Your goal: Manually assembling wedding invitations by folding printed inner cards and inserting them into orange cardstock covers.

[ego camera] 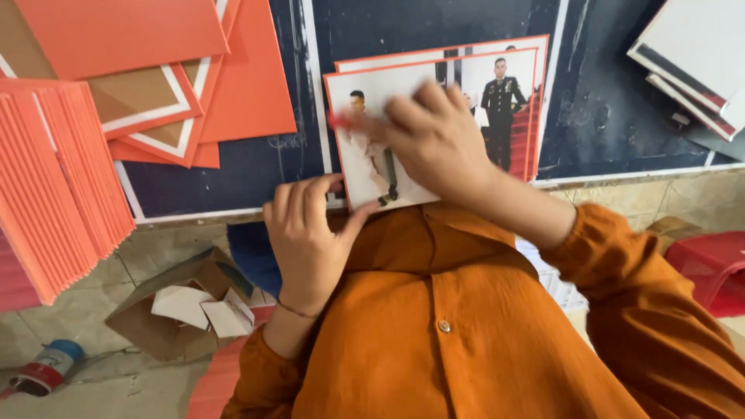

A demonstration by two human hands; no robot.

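On the dark blue board (pixel 256 167) with thin white lines lie many things. At the top left sit big orange card sheets (pixel 248 77), and some of them are frames with brown middles and white edges. Down the left side is a thick stack of orange cards (pixel 54 186), fanned out so their edges show like steps. At the top right corner lies a pile of white boards (pixel 694 58).

Near the middle of the board rest two printed photos with orange borders. The top photo (pixel 365 147) shows a person standing, and it lies over the back photo (pixel 504 93), which shows a person in a dark uniform.

Close to the camera is the person's orange shirt (pixel 466 334) with a small button.

Below the board is a pale tiled floor. On it lie an open brown cardboard box (pixel 167 310) with white paper bits inside, a red plastic stool (pixel 714 268) at the right, and a small can with a blue lid (pixel 46 365) at the bottom left.

The right hand (pixel 434 140) lies flat on the top photo, fingers spread and pressing, holding nothing. The left hand (pixel 306 233) pinches the bottom left edge of that same photo between thumb and curled fingers.
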